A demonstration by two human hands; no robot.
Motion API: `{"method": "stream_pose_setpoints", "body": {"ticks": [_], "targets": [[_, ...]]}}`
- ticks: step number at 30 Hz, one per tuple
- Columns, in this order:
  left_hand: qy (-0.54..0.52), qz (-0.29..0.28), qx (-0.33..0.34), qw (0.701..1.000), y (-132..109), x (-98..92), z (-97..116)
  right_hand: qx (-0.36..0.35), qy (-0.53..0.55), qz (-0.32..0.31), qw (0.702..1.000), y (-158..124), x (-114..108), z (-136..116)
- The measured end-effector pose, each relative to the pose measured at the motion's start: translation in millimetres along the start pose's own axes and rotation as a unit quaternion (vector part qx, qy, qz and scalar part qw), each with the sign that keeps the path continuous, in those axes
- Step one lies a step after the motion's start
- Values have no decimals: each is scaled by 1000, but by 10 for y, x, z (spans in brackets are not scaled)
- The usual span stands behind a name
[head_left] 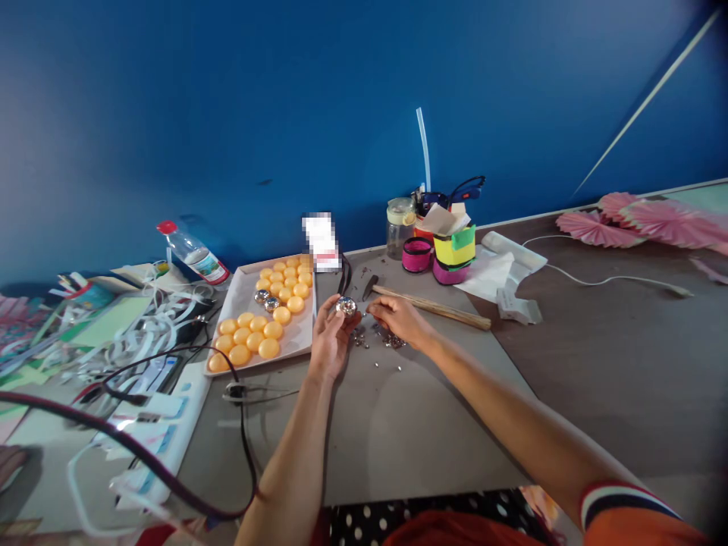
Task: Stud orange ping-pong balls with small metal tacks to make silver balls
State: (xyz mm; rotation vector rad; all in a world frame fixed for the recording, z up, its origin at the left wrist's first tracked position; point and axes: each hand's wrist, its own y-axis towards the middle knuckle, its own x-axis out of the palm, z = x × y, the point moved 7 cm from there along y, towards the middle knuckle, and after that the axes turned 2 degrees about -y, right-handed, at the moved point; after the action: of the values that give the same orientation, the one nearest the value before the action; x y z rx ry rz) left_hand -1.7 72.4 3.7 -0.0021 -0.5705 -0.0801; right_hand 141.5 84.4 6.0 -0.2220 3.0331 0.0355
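My left hand [331, 334] is closed around a shiny silver round piece [346, 306], held a little above the table. Just to its right, my right hand [398, 317] has its thumb and fingers pinched together; whatever they hold is too small to make out. Beneath and between the hands lie small shiny metal bits [360, 338] and a pile of darker reddish ones [393, 340]. Left of the hands is a pale tray [296, 343] with many orange balls [269, 348] and two silver round pieces [271, 304] resting among them.
Behind my right hand lies a wooden-handled hammer [437, 305]. A lidded jar [400, 227], magenta rings [417, 255] and a yellow box [455, 246] stand near the blue wall. A plastic bottle [196, 254], tangled cables and a power strip [187, 417] crowd the left.
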Motion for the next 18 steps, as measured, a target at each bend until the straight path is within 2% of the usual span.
{"method": "stream_pose_setpoints", "body": {"ticks": [6,9,13,18], "targets": [[-7,-7,-7,1000,-5,12,0,29,172,-27,984,23,13,32],[-9,-7,-8,1000,-2,4,-5,44,213,-40,975,21,22,27],[0,-4,-8,1000,1,2,-8,33,166,-34,985,16,6,27],[-2,16,-7,1000,-8,1,-10,-23,-29,11,999,20,-56,-15]]}}
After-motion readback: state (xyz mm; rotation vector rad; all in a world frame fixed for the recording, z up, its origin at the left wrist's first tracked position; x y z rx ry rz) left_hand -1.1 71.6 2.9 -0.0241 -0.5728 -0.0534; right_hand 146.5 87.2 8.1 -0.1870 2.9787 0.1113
